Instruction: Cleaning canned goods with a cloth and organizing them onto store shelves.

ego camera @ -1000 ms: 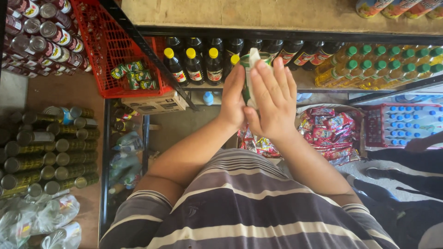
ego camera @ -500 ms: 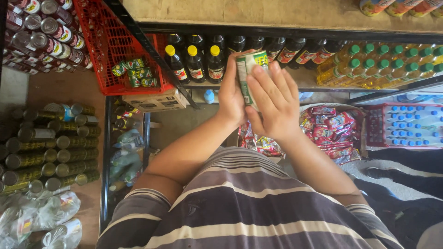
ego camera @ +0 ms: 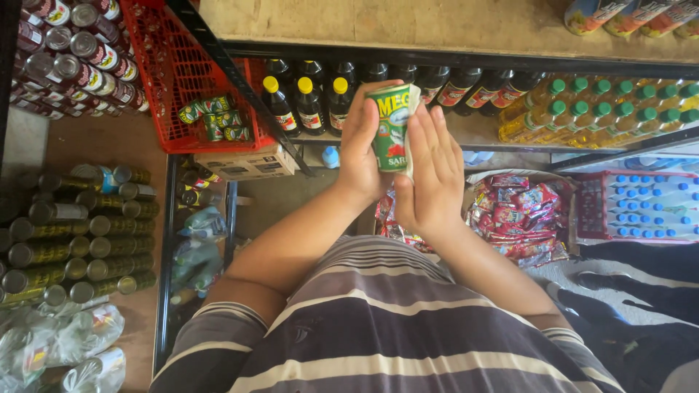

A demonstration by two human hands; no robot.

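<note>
- Since the earlier frames the green can [ego camera: 391, 127] has turned between the palms: a second ago little of it showed behind the fingers, and now its printed green side faces the camera.
- The left hand [ego camera: 360, 145] is wrapped around the can from the left, fingers curled over its top edge, clamped on it.
- The right hand [ego camera: 431, 175] lies flat against the can's right side with fingers straight and together, pressing a piece of white cloth or paper [ego camera: 411, 120] against it; whether it grips cannot be told.
- The can is held upright in the air in front of the striped shirt [ego camera: 378, 320], level with the shelf [ego camera: 451, 29] edge.
- Behind the hands stand dark bottles with yellow caps [ego camera: 309, 102]; to their right are amber bottles with green caps [ego camera: 597, 105].
- A red basket [ego camera: 182, 73] at the upper left holds several small green cans [ego camera: 215, 120].
- Red snack packets [ego camera: 520, 215] lie below the right hand, beside a red crate of blue-capped bottles [ego camera: 641, 207].
- Rows of cans [ego camera: 73, 233] lie on the left.
</note>
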